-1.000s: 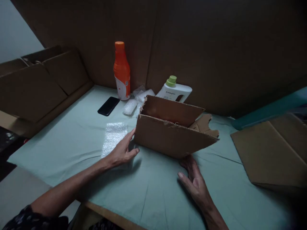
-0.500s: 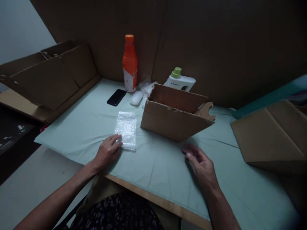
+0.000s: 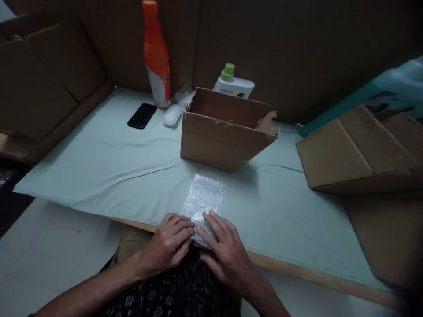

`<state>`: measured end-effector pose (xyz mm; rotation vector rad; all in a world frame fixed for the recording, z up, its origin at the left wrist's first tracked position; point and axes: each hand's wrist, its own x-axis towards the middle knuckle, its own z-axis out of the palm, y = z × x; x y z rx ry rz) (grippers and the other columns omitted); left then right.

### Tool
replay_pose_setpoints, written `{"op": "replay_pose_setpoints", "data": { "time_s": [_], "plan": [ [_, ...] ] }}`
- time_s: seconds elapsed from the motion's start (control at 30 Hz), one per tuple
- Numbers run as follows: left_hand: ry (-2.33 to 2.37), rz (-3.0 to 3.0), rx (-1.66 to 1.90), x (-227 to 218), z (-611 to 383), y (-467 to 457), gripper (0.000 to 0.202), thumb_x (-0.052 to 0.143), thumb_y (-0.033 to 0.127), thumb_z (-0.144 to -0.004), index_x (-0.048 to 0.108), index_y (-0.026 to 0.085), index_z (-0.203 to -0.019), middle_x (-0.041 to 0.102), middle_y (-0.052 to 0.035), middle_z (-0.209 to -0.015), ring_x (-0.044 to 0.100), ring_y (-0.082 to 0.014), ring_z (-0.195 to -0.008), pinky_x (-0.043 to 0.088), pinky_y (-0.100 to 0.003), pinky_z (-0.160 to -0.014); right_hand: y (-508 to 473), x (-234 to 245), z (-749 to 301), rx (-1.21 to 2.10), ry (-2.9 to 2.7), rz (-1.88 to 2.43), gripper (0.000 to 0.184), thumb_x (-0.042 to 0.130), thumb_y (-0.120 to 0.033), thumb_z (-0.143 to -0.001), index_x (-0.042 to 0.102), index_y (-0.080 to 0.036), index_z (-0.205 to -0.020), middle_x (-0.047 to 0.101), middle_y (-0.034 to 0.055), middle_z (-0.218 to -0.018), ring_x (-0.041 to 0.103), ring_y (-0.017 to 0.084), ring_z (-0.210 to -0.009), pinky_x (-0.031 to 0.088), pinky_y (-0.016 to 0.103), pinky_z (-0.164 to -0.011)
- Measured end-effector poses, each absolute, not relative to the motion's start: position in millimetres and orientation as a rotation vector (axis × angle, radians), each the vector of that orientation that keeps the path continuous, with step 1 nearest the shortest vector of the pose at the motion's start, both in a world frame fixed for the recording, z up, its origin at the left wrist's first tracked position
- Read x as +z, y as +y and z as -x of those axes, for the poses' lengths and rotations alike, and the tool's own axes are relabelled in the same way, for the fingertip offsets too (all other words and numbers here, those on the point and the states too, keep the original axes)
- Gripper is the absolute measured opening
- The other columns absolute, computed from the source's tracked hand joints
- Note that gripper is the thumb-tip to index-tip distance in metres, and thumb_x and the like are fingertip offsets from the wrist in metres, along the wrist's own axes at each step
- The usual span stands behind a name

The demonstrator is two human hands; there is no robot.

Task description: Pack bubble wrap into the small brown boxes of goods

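Observation:
A small sheet of bubble wrap (image 3: 205, 196) lies flat on the pale green cloth (image 3: 99, 167), its near end at the table's front edge. My left hand (image 3: 168, 244) has its fingers curled onto the sheet's near left corner. My right hand (image 3: 224, 251) lies flat beside it, fingers stretched out over the sheet's near end. Just beyond the sheet stands an open cardboard box (image 3: 218, 141) with a torn flap, apart from both hands.
An orange bottle (image 3: 157, 57), a white bottle with a green cap (image 3: 233, 83), a black phone (image 3: 142, 116) and loose bubble wrap pieces (image 3: 173, 115) sit at the back. Flattened cardboard (image 3: 350, 154) lies on the right, and more cardboard (image 3: 39, 88) leans on the left.
My hands left the box. The left hand drew the bubble wrap sheet from the left of the box to the front edge, and the right hand joined it on the sheet.

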<state>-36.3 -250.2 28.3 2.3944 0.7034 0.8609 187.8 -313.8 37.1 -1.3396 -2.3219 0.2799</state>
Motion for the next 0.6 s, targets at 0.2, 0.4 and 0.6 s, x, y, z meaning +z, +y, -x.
{"op": "replay_pose_setpoints", "data": {
  "time_s": [0.2, 0.4, 0.6],
  "plan": [
    [0.813, -2.188, 0.841, 28.7, 41.8, -244.8, 0.050, 0.056, 0.010, -0.091, 0.050, 0.020, -0.139, 0.069, -0.0105, -0.119, 0.061, -0.0239, -0.111, 0.052, -0.041, -0.094, -300.9, 19.9, -191.3, 0.456, -1.822, 1.466, 0.026, 0.056, -0.013, -0.093, 0.071, -0.023, -0.112, 0.077, 0.0039, -0.095, 0.070, 0.020, -0.083, 0.058, 0.036, -0.075],
    [1.205, -2.186, 0.813, 15.8, 26.4, -235.2, 0.042, 0.059, 0.018, -0.095, 0.052, 0.021, -0.136, 0.067, -0.0052, -0.094, 0.059, -0.0212, -0.086, 0.049, -0.037, -0.080, -304.1, 21.0, -188.7, 0.378, -1.556, 1.718, 0.045, 0.063, -0.026, -0.095, 0.058, -0.021, -0.140, 0.073, 0.0050, -0.098, 0.068, 0.017, -0.075, 0.059, 0.032, -0.073],
    [1.264, -2.263, 0.751, 11.4, 17.8, -229.2, 0.043, 0.056, 0.018, -0.095, 0.051, 0.020, -0.137, 0.066, -0.0043, -0.090, 0.058, -0.0219, -0.084, 0.047, -0.038, -0.080, -318.1, 37.9, -179.7, 0.078, -1.948, 1.537, 0.051, 0.065, -0.022, -0.092, 0.054, -0.023, -0.141, 0.067, 0.0125, -0.126, 0.062, 0.030, -0.118, 0.052, 0.048, -0.096]
  ]
}}
